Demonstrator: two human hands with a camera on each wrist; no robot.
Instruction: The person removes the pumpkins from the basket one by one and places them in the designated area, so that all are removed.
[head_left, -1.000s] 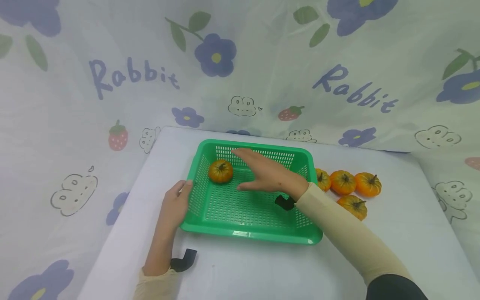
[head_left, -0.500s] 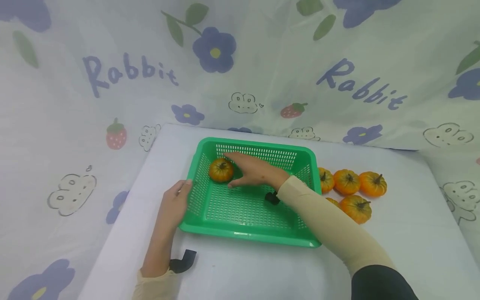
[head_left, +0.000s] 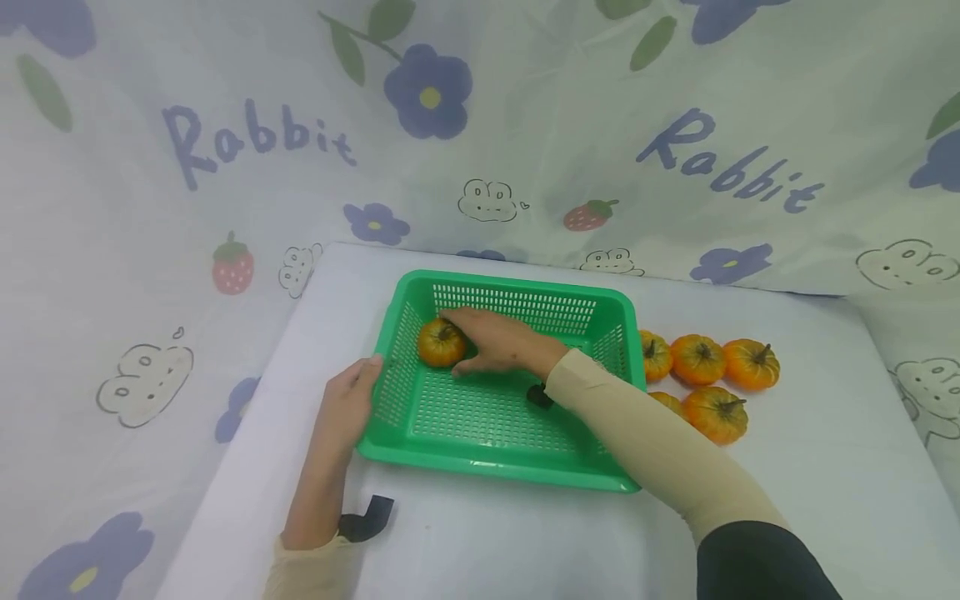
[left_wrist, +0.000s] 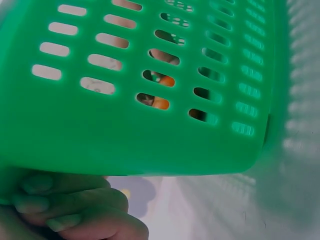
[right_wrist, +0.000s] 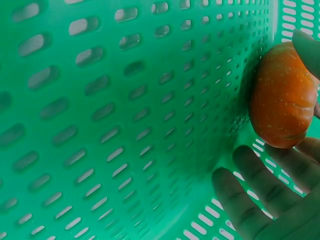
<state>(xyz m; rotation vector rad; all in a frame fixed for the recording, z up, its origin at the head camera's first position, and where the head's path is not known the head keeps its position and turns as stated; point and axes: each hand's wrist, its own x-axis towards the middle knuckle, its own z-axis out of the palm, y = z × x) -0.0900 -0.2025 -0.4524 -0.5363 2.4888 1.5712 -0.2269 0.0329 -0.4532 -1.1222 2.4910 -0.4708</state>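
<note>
A green plastic basket (head_left: 495,473) with slotted walls sits on the white table. My left hand (head_left: 348,404) grips its left rim; the left wrist view shows curled fingers (left_wrist: 85,205) at the rim's underside. Inside, near the back left corner, rests one small orange pumpkin (head_left: 438,344). My right hand (head_left: 498,342) reaches into the basket at the pumpkin's right side. The right wrist view has the pumpkin (right_wrist: 282,97) between the thumb (right_wrist: 309,52) and the fingers (right_wrist: 265,185), which are spread and fairly straight, with some fingertips right at its skin.
Several more orange pumpkins (head_left: 699,360) stand on the table to the right of the basket, partly hidden by its rim and my right sleeve (head_left: 660,442). A patterned cloth (head_left: 495,125) hangs behind the table (head_left: 525,542). A black strap (head_left: 367,521) shows at my left wrist.
My right hand has moved left and down inside the basket, up to the pumpkin. The left hand stays on the rim. The head view has shifted slightly.
</note>
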